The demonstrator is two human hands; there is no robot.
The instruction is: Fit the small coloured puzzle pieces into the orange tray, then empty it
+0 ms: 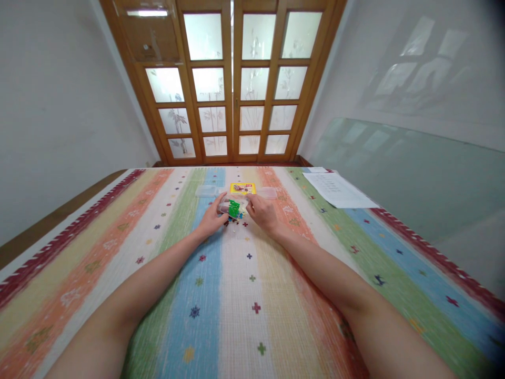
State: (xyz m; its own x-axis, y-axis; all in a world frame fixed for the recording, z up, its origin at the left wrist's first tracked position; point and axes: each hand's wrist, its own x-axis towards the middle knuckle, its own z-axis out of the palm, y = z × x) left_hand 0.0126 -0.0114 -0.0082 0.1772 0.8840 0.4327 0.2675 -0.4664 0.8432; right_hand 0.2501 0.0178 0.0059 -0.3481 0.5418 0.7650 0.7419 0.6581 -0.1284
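My left hand (213, 216) is closed on the left side of a small clear plastic container (223, 206), thumb in front and fingers behind. Bright green small pieces (234, 209) show at the container's right part. My right hand (261, 211) is just to the right, its fingers curled together beside the green pieces. Whatever it may be pinching is too small to make out. Tiny dark and coloured pieces (229, 221) lie on the cloth just below the container.
Behind the hands lies a yellow-edged picture box or card (242, 188). Translucent plastic trays or lids flank it, one left (205, 191) and one right (269, 193). Paper sheets (335, 188) rest at the table's far right. A striped tablecloth (236, 316) covers the table; wooden glazed doors (232, 105) stand beyond.
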